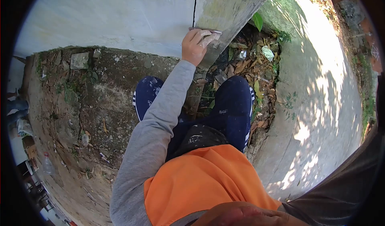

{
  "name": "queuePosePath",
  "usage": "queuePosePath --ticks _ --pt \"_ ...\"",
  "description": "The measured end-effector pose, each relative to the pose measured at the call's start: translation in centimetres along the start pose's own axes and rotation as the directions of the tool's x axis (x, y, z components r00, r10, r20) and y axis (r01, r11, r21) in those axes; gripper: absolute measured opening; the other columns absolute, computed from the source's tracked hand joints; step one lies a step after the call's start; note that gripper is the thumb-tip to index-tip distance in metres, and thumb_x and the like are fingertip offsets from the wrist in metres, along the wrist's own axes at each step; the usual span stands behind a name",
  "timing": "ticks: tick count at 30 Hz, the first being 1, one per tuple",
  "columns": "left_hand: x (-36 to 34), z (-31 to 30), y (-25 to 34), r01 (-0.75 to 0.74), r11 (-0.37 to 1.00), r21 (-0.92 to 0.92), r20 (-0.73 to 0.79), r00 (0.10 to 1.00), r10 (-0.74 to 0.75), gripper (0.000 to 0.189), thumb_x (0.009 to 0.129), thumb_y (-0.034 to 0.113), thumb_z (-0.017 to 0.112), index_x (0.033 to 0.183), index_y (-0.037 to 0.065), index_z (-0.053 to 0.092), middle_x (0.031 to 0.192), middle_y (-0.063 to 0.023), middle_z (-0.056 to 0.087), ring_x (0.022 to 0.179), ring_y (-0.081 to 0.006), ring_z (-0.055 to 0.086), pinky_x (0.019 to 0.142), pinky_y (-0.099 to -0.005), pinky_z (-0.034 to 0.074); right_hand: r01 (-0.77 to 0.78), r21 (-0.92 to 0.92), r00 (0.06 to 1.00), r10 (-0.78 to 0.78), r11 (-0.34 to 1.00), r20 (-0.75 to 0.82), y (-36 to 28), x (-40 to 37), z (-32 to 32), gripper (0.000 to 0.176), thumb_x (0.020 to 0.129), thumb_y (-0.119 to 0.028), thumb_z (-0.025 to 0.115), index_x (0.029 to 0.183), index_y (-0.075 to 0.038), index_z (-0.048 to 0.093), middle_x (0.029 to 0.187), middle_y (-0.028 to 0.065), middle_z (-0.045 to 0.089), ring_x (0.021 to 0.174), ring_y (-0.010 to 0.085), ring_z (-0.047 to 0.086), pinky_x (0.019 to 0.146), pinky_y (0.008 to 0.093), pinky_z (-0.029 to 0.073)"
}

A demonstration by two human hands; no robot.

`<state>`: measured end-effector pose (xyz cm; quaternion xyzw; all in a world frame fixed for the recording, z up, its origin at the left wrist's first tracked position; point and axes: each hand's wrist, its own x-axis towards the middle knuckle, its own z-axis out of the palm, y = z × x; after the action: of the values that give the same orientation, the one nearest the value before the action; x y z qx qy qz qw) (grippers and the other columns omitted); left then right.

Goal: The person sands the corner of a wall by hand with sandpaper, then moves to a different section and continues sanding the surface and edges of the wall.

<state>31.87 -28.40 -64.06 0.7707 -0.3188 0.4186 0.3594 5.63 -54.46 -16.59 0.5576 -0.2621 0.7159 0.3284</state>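
Note:
My left hand [195,45] is closed on a thin flat piece [205,29] that looks like folded sandpaper, with a brownish edge and a pale end. White dust or paste coats my fingers. The piece lies against the lower part of a grey concrete pillar [226,5], just by the dark vertical gap where it meets a whitish wall [120,17]. What is under my fingers is hidden. A dark sleeve [341,182] reaches out past the right edge, and my right hand is outside the picture.
My knees in dark blue trousers [234,101] flank a strip of dry leaves [240,67]. Left lies rough soil with a concrete block [79,60] and a plastic bottle [48,164]. A sunlit concrete slab [304,105] runs along the right. Another person's legs [17,105] show at far left.

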Motion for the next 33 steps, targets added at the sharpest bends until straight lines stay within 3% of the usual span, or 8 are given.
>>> queuePosePath --ticks 7,11,14,18,23,25,28,33 --pt "-9.5 1.1 -2.6 0.198 0.978 0.071 0.415 0.886 -0.209 0.037 0.067 -0.006 0.068 0.097 0.015 0.076 0.092 -0.0014 0.065 0.087 -0.0259 0.062 0.077 -0.0395 0.052 -0.008 -0.042 1.000 0.009 0.999 0.017 2.2 0.6 -1.5 0.082 0.088 -0.060 0.057 0.153 -0.016 0.034 0.161 0.0161 0.027 0.142 0.0392 0.030 0.112 0.0512 0.025" --pt "-2.1 0.2 1.9 0.049 0.998 -0.045 0.077 0.996 -0.045 0.037 0.070 -0.004 0.069 0.100 0.016 0.075 0.093 -0.0022 0.065 0.087 -0.0263 0.061 0.077 -0.0403 0.051 -0.012 -0.073 1.000 0.010 0.997 -0.027 3.0 1.5 -2.2 0.082 0.088 -0.060 0.057 0.153 -0.016 0.034 0.161 0.0161 0.027 0.142 0.0393 0.031 0.112 0.0514 0.025" --pt "7.5 -0.8 4.6 -0.121 0.993 0.003 -0.211 0.970 0.119 0.040 0.068 -0.004 0.071 0.102 0.017 0.075 0.095 -0.0004 0.066 0.085 -0.0246 0.061 0.077 -0.0387 0.050 0.019 -0.086 1.000 -0.021 0.996 -0.023 3.2 2.2 -2.1 0.082 0.088 -0.060 0.057 0.153 -0.016 0.034 0.161 0.0162 0.027 0.142 0.0394 0.031 0.112 0.0516 0.025" --pt "9.1 1.3 3.4 -0.179 0.981 0.082 -0.267 0.944 0.194 0.041 0.066 -0.001 0.072 0.102 0.019 0.075 0.100 0.0016 0.068 0.084 -0.0228 0.062 0.073 -0.0375 0.047 0.032 -0.112 0.999 -0.035 0.993 -0.023 4.2 3.0 -2.2 0.081 0.088 -0.060 0.056 0.153 -0.016 0.034 0.160 0.0163 0.027 0.142 0.0395 0.031 0.112 0.0518 0.025" --pt "-1.8 2.1 3.5 -0.148 0.985 0.085 0.271 0.955 0.120 0.039 0.069 0.006 0.072 0.106 0.018 0.074 0.098 0.0017 0.065 0.086 -0.0206 0.060 0.073 -0.0356 0.046 0.001 -0.177 1.000 -0.003 0.984 -0.012 7.3 2.7 -3.5 0.081 0.089 -0.060 0.056 0.153 -0.016 0.034 0.160 0.0163 0.027 0.142 0.0396 0.031 0.111 0.0520 0.026" --pt "-1.4 0.8 3.6 -0.044 0.998 0.038 0.198 0.980 0.036 0.038 0.070 0.007 0.071 0.106 0.017 0.073 0.098 0.0009 0.063 0.087 -0.0226 0.059 0.075 -0.0365 0.046 -0.039 -0.205 0.999 0.032 0.978 -0.040 8.5 2.3 -4.1 0.081 0.089 -0.060 0.055 0.153 -0.016 0.034 0.160 0.0164 0.027 0.142 0.0396 0.031 0.111 0.0521 0.026" --pt "6.7 -1.1 4.6 -0.090 0.996 0.018 -0.113 0.989 0.091 0.037 0.071 0.001 0.069 0.103 0.018 0.072 0.099 -0.0002 0.064 0.086 -0.0254 0.059 0.075 -0.0393 0.045 -0.036 -0.246 0.999 0.025 0.969 -0.045 9.5 2.7 -4.9 0.081 0.089 -0.060 0.055 0.153 -0.016 0.034 0.160 0.0164 0.027 0.142 0.0397 0.031 0.111 0.0523 0.026" --pt "17.2 -2.1 5.1 -0.240 0.945 0.223 -0.313 0.900 0.303 0.038 0.073 0.003 0.068 0.107 0.019 0.072 0.101 0.0003 0.064 0.089 -0.0243 0.058 0.077 -0.0396 0.044 -0.002 -0.237 0.999 -0.009 0.971 -0.046 9.5 4.1 -4.4 0.081 0.089 -0.060 0.054 0.154 -0.016 0.034 0.160 0.0165 0.027 0.142 0.0398 0.031 0.111 0.0525 0.026"
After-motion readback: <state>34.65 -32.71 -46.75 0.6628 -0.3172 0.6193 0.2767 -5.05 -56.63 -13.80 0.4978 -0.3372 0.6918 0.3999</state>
